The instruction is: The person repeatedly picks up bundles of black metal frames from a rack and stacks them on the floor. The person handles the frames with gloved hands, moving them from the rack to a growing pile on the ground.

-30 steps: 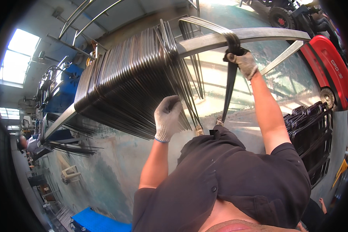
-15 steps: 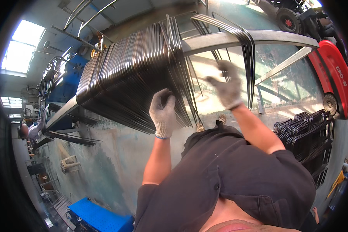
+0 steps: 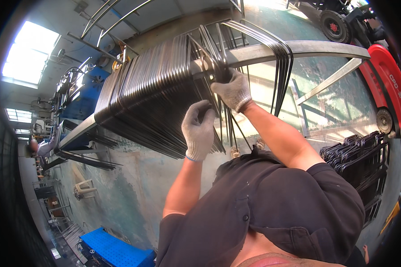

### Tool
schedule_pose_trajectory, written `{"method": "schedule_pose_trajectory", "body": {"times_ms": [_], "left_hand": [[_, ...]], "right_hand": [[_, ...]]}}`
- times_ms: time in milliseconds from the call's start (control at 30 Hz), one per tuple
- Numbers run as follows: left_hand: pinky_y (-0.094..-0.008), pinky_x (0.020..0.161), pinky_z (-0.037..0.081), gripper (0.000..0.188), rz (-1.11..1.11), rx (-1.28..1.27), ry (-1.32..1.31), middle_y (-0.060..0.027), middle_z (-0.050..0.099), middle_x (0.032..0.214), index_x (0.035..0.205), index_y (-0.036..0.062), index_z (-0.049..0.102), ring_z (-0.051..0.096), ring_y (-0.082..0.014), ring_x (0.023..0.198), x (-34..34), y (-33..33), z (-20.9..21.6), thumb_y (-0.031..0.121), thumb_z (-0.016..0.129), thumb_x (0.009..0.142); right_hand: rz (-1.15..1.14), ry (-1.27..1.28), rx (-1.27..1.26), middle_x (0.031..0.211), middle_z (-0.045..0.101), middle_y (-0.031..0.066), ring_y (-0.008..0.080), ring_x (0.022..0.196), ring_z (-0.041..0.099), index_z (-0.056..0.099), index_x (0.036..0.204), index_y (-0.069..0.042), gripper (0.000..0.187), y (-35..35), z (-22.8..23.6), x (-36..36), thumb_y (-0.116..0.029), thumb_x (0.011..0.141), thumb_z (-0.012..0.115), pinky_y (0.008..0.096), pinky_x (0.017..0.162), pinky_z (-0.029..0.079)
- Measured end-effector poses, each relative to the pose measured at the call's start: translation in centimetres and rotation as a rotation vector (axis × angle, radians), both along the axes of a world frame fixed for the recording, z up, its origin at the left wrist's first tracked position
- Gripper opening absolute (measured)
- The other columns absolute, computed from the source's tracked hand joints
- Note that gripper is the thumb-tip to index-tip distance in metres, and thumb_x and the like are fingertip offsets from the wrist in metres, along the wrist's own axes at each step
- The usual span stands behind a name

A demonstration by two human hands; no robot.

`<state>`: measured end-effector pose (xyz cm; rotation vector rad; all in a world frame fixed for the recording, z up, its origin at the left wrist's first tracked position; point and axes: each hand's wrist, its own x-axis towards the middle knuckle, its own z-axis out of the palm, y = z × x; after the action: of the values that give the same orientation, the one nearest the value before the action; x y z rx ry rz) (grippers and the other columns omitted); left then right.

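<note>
A long row of dark, U-bent metal tubes (image 3: 147, 73) hangs packed over a grey metal beam (image 3: 325, 48). Just right of the pack, a few loose bent tubes (image 3: 223, 46) lean apart from the rest. My right hand (image 3: 233, 90), in a pale knit glove, is closed around these loose tubes below their bend, its fingers partly hidden behind them. My left hand (image 3: 199, 127), gloved too, is raised in front of the pack's hanging legs; its thumb and curved fingers are apart, with nothing visible between them. Farther right, a small group of bent tubes (image 3: 278, 55) hangs on the beam.
A red forklift (image 3: 390, 80) stands at the far right. Stacked black metal frames (image 3: 354, 155) are on the floor at right. A blue perforated bench (image 3: 116, 247) is at lower left, a small stool (image 3: 85, 189) above it. Another person (image 3: 44, 147) is at the far left.
My right hand has moved left from the gap and closed on the loose tubes, which now stand apart from the pack. My left hand has shifted slightly right.
</note>
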<state>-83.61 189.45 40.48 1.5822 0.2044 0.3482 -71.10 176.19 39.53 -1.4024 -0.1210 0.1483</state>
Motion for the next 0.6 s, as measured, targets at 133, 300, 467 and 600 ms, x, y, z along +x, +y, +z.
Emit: {"method": "schedule_pose_trajectory", "body": {"times_ms": [133, 300, 467, 600], "left_hand": [[-0.0289, 0.094, 0.058, 0.025, -0.041, 0.175, -0.157, -0.0080, 0.077, 0.114, 0.123, -0.0030, 0.073, 0.072, -0.0137, 0.105, 2.9, -2.1, 1.8, -0.009, 0.073, 0.099], [-0.0424, 0.079, 0.058, 0.019, 0.245, 0.762, -0.366, -0.0159, 0.073, 0.098, 0.110, 0.0045, 0.071, 0.074, -0.0350, 0.087, 9.0, -4.1, 1.4, -0.003, 0.077, 0.093], [-0.0489, 0.079, 0.058, 0.019, 0.334, 0.855, -0.226, -0.0179, 0.070, 0.107, 0.111, 0.0060, 0.069, 0.072, -0.0389, 0.090, 10.5, -4.2, 1.1, 0.005, 0.076, 0.093], [-0.0531, 0.080, 0.057, 0.023, 0.420, 0.964, -0.263, -0.0194, 0.070, 0.106, 0.115, 0.0060, 0.068, 0.072, -0.0429, 0.090, 11.5, -4.6, 1.2, 0.006, 0.069, 0.092]], "right_hand": [[-0.019, 0.038, 0.008, 0.092, 0.075, 0.0010, 0.0085, 0.082, 0.067, 0.078, 0.109, 0.001, 0.025, -2.4, 0.7, 0.5, -0.006, 0.085, 0.081, 0.0269, 0.076, 0.057], [0.042, 0.059, 0.166, 0.096, 0.078, 0.0027, 0.0091, 0.084, 0.069, 0.076, 0.112, 0.002, 0.023, -3.8, 2.1, 1.0, -0.003, 0.089, 0.079, 0.0276, 0.077, 0.059], [0.039, 0.031, 0.114, 0.100, 0.078, 0.0031, 0.0104, 0.085, 0.070, 0.074, 0.116, 0.001, 0.022, -5.3, 2.2, 1.2, -0.009, 0.097, 0.081, 0.0288, 0.077, 0.060], [-0.025, -0.168, 0.053, 0.093, 0.076, 0.0022, 0.0110, 0.081, 0.070, 0.073, 0.115, 0.002, 0.022, -5.7, 2.1, 2.4, -0.011, 0.100, 0.083, 0.0282, 0.072, 0.059]]}}
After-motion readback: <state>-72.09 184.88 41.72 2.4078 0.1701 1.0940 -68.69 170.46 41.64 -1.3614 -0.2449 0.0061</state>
